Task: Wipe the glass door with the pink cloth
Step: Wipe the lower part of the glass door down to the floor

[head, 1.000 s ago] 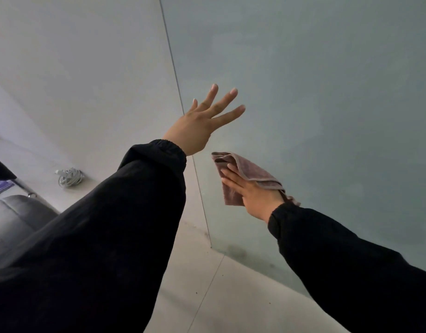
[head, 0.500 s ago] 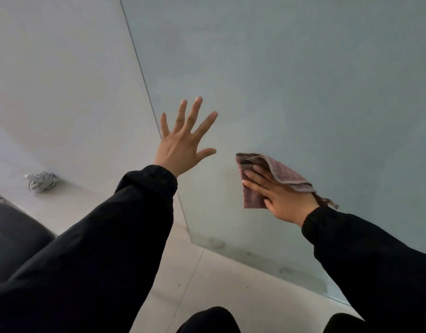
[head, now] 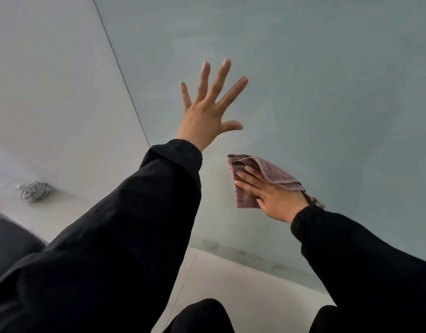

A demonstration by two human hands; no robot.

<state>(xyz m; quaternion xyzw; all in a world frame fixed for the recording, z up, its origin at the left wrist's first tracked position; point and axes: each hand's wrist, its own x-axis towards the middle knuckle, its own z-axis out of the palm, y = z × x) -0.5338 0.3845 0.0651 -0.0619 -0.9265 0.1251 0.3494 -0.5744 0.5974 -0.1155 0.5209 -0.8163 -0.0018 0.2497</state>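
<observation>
Now our left hand [head: 202, 121] is up against the glass door [head: 327, 92], fingers spread wide, holding nothing. Our right hand [head: 274, 198] presses the pink cloth [head: 245, 199] flat on the glass lower down, fingers straight, and a fold lies over them.

The cloth [head: 278, 174] is dusty pink with a fine speckled weave and a paler grey hem. The glass [head: 315, 80] is flat grey-green, the sleeves [head: 125, 236] black, the cable [head: 34, 192] white, the floor [head: 231, 280] off-white.
</observation>
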